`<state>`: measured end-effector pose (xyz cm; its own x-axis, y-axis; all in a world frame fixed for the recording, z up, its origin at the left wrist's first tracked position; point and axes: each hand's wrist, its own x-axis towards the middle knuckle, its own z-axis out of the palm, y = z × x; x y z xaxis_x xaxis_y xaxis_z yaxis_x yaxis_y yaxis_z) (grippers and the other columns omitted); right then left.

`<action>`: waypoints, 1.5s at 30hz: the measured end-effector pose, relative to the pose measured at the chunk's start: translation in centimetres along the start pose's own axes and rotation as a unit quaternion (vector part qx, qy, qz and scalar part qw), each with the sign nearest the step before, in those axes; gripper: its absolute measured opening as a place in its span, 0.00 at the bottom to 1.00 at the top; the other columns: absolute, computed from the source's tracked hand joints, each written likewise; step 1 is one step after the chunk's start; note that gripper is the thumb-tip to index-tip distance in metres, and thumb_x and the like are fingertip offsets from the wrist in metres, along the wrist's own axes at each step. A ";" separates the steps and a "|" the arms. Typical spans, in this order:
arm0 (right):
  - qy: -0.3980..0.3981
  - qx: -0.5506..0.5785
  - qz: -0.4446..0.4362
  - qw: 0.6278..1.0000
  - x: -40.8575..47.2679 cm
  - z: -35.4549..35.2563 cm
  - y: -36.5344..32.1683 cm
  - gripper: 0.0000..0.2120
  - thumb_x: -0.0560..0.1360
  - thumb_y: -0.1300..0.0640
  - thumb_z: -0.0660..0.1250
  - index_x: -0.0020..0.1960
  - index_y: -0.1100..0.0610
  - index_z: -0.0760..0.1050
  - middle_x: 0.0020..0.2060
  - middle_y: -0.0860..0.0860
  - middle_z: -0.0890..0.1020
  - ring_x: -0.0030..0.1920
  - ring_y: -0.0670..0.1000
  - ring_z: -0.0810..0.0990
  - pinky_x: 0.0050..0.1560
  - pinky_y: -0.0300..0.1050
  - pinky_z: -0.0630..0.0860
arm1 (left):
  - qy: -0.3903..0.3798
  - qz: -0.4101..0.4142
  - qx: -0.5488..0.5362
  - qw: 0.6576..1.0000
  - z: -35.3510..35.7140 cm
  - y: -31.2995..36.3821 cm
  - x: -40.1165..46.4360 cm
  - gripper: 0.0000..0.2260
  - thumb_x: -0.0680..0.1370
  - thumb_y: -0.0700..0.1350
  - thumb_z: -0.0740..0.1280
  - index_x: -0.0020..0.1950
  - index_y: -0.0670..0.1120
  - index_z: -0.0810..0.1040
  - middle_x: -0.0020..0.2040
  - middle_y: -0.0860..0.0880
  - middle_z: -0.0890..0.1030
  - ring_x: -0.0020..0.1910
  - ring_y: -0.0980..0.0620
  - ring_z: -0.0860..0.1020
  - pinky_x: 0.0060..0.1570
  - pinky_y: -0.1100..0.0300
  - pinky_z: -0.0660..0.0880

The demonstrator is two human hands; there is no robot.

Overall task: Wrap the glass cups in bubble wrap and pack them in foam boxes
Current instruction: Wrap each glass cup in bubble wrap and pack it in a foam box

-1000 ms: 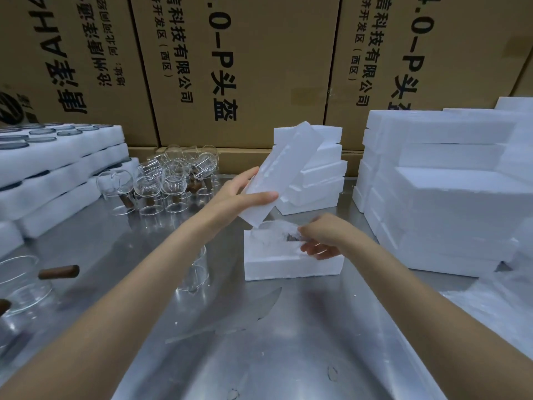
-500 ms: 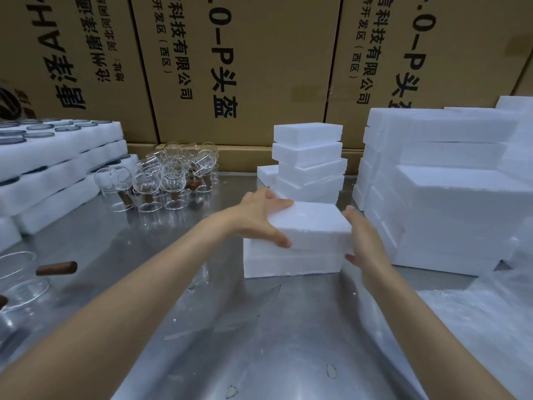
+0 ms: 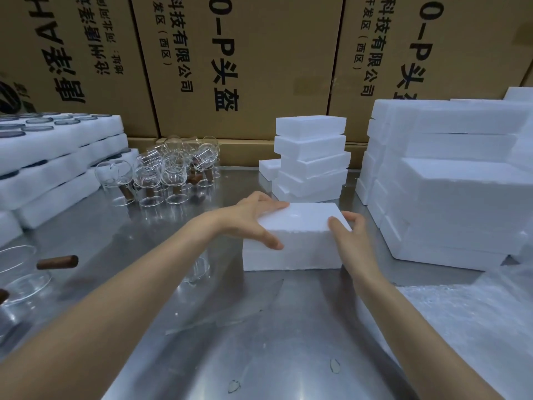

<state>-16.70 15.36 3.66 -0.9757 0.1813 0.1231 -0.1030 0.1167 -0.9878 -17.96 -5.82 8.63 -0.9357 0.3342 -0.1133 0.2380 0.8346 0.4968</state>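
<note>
Foam box [image 3: 291, 241] sits closed on the steel table [image 3: 259, 342], centre of view, lid seated flush on the base. A second ago the lid was off, tilted up in the left hand while the right hand was at the open base with a wrapped cup inside; half a second ago the lid was already down with both hands on it. Since then little has changed. Left hand [image 3: 253, 219] spans the box's left end, fingers laid fairly straight along the far top edge, thumb down the near-left corner, pressing rather than gripping. Right hand [image 3: 344, 233] rests at the right end, thumb on top near the right edge, fingers over the right side; how far those fingers curl cannot be told. The hands are apart, one at each end of the box, which has not shifted on the table. Contents are now hidden. Stack of closed foam boxes [image 3: 311, 160] stands just behind it, same as before. Bare glass cups [image 3: 161, 174] with brown wooden handles are clustered to the back left, well apart from the box. Foam trays [image 3: 52, 157] are stacked far left, large foam stack [image 3: 450, 180] to the right, bubble wrap [image 3: 467, 319] at lower right, cardboard cartons [image 3: 245, 59] behind.
</note>
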 end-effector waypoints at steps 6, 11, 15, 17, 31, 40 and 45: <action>-0.003 0.027 0.011 1.000 0.0 0.2 0.2 0.11 0.76 0.53 0.61 0.58 0.48 0.66 0.52 0.44 0.73 0.50 0.42 0.74 0.41 0.38 0.70 | 0.039 0.013 -0.029 0.999 1.1 -0.1 -0.4 0.41 0.67 0.56 0.75 0.76 0.61 0.58 0.69 0.57 0.57 0.73 0.54 0.53 0.68 0.60 0.53; 0.025 0.043 0.013 0.999 -0.3 0.7 -0.1 0.11 0.76 0.55 0.61 0.57 0.49 0.67 0.55 0.47 0.73 0.49 0.44 0.74 0.43 0.40 0.70 | 0.082 -0.067 -0.141 0.984 1.9 0.6 -1.3 0.50 0.68 0.53 0.77 0.79 0.53 0.48 0.76 0.54 0.49 0.76 0.53 0.52 0.64 0.64 0.56; 0.049 0.042 0.012 0.998 -0.5 0.9 -0.3 0.15 0.75 0.55 0.61 0.62 0.48 0.69 0.54 0.44 0.74 0.48 0.44 0.73 0.43 0.40 0.68 | 0.131 -0.153 -0.465 0.862 4.5 0.8 -2.7 0.59 0.58 0.66 0.76 0.79 0.45 0.50 0.75 0.51 0.63 0.73 0.49 0.65 0.72 0.53 0.60; 0.054 0.045 0.022 0.997 -0.6 1.1 -0.6 0.17 0.75 0.54 0.61 0.63 0.46 0.70 0.51 0.42 0.75 0.45 0.41 0.73 0.46 0.41 0.67 | 0.163 -0.181 -0.502 0.830 5.6 1.2 -2.5 0.39 0.68 0.65 0.70 0.72 0.45 0.68 0.68 0.48 0.74 0.65 0.48 0.74 0.69 0.50 0.67; 0.159 -0.023 -0.176 0.971 -1.0 -9.7 -13.7 0.17 0.75 0.52 0.61 0.64 0.45 0.71 0.56 0.45 0.72 0.53 0.46 0.71 0.51 0.40 0.66 | 0.197 0.054 -0.568 0.797 -0.8 14.2 -3.4 0.22 0.73 0.58 0.64 0.63 0.49 0.78 0.55 0.51 0.82 0.50 0.53 0.79 0.49 0.59 0.71; 0.200 -0.035 -0.036 0.979 3.9 -20.4 -17.5 0.06 0.73 0.53 0.59 0.49 0.50 0.70 0.38 0.47 0.70 0.37 0.49 0.70 0.41 0.45 0.70 | 0.115 0.100 -0.536 0.830 -1.2 23.5 4.0 0.26 0.79 0.57 0.58 0.66 0.38 0.74 0.47 0.46 0.72 0.47 0.47 0.72 0.57 0.58 0.69; 0.191 -0.073 -0.026 0.979 6.2 -21.4 -15.8 0.06 0.74 0.54 0.59 0.49 0.54 0.69 0.42 0.50 0.71 0.42 0.53 0.71 0.46 0.48 0.69 | 0.089 0.088 -0.537 0.834 0.7 23.7 7.0 0.22 0.80 0.59 0.56 0.64 0.46 0.77 0.44 0.52 0.79 0.43 0.57 0.76 0.39 0.64 0.66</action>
<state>-16.95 35.51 22.09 -0.8237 0.5195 0.2274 -0.0952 0.2686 -0.9585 -18.67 16.58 18.97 -0.9572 0.2611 0.1251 0.0945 -0.1269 0.9874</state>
